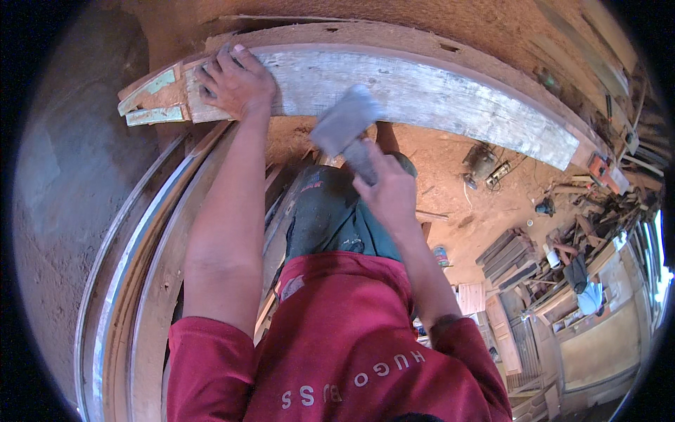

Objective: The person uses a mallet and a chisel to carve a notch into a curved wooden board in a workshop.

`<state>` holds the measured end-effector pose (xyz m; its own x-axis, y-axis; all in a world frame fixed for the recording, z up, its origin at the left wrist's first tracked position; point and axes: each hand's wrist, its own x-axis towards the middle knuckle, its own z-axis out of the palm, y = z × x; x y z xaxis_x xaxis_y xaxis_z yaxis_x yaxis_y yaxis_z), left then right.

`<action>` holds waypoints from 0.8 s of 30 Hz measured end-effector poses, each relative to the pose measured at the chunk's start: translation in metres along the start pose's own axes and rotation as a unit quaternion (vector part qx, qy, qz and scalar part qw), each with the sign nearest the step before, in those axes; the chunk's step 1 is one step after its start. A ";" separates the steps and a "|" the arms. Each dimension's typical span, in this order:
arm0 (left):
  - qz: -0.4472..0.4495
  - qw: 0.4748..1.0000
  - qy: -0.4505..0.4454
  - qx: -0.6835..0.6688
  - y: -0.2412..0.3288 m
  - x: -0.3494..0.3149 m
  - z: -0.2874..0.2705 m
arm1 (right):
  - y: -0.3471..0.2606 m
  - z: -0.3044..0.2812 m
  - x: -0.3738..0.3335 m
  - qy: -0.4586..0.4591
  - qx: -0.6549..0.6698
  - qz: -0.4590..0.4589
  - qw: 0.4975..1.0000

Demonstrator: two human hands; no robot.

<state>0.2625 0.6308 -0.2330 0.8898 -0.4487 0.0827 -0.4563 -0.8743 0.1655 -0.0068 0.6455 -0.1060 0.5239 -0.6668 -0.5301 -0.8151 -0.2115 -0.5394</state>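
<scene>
A long, pale, weathered wooden board point(422, 91) lies across the far side in front of me. My left hand point(239, 81) presses on it near its left end, fingers bent against the wood by the far edge. Whether something small sits under those fingers is hidden. At that end the wood shows a pale green painted frame-like piece point(155, 114). In my right hand point(387, 186) is the handle of a mallet, its grey, block-like head point(344, 119) blurred and raised over the board's near edge, right of my left hand.
Long planks point(151, 267) stretch along my left. On the sawdust-covered floor lie a dark power tool point(480, 160) and cords. An orange tool point(605, 169) sits by the board's right end. Stacked offcuts point(508, 257) and wood scraps crowd the right side.
</scene>
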 end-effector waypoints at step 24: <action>0.002 1.000 -0.015 -0.006 0.012 -0.003 -0.008 | 0.081 -0.025 -0.048 0.053 -0.036 0.042 0.997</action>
<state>0.2541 0.6230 -0.2235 0.8876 -0.4576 0.0531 -0.4593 -0.8704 0.1774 -0.1044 0.6420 -0.1079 0.4264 -0.7554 -0.4976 -0.8730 -0.1997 -0.4449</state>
